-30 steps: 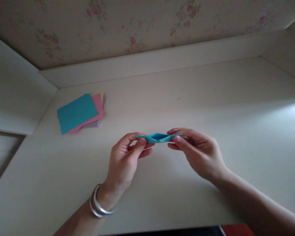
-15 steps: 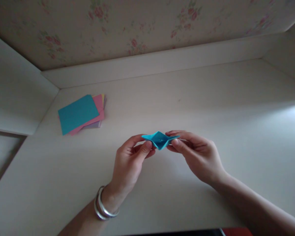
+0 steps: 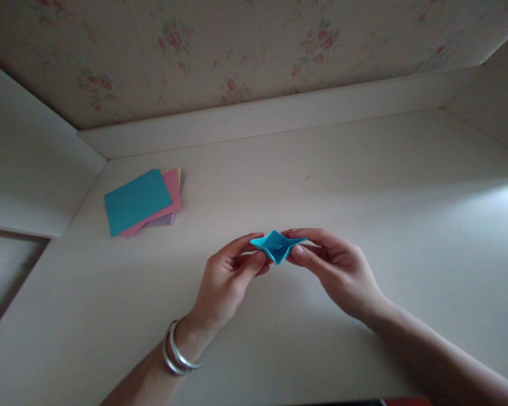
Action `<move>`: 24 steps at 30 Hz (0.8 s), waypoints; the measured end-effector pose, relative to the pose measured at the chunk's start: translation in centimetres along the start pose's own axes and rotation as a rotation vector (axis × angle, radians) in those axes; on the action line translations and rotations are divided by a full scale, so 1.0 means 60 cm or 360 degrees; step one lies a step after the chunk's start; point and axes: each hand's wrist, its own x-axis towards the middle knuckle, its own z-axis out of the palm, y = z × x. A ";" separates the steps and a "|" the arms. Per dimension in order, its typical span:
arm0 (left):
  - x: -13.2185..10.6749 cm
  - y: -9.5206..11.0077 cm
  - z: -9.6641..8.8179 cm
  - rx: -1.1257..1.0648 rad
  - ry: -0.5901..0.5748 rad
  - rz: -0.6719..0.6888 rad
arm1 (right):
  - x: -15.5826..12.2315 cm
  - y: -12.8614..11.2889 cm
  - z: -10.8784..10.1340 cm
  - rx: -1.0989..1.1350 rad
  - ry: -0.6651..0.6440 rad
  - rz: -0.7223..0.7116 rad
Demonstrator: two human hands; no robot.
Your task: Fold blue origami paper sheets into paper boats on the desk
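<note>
A small folded piece of blue paper (image 3: pixel 278 246) is held up between both hands, its middle spread into a diamond-shaped hollow with a pointed tip at each side. My left hand (image 3: pixel 228 276) pinches its left side, thumb in front and fingers behind. On the opposite side, my right hand (image 3: pixel 342 270) grips the paper the same way. The fingertips behind the paper are partly hidden. Two silver bangles (image 3: pixel 175 352) circle the left wrist.
At the back left of the white table (image 3: pixel 245 186) lies a fanned stack of coloured paper (image 3: pixel 138 203), blue on top, with pink, purple and yellow edges below. Behind the table rises a wall with floral wallpaper (image 3: pixel 237 51). A dark and red object (image 3: pixel 406 401) shows at the bottom edge.
Both hands have drawn slightly closer together, and the paper's diamond hollow has opened wider. The whole view has shifted a little.
</note>
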 end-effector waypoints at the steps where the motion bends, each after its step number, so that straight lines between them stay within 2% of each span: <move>1: 0.000 0.000 0.000 0.0019 -0.0002 -0.0010 | 0.000 -0.001 0.000 -0.0047 -0.0013 0.0002; 4: 0.000 -0.001 0.000 0.0069 0.0008 -0.0023 | -0.002 -0.004 0.000 -0.0134 -0.0038 -0.0009; 8: -0.001 -0.005 0.000 0.0057 0.0037 -0.0025 | -0.004 -0.004 0.003 -0.0080 -0.0109 -0.0042; 15: -0.001 -0.012 0.001 0.0036 0.0092 0.0006 | -0.001 -0.004 0.004 -0.0484 0.0104 -0.0220; 20: -0.002 -0.014 0.007 -0.0040 0.0109 -0.0027 | 0.000 -0.003 0.006 -0.0458 0.0201 -0.0220; 24: -0.003 -0.014 0.013 -0.0141 0.0178 -0.0047 | 0.001 0.000 0.007 -0.0339 0.0203 -0.0121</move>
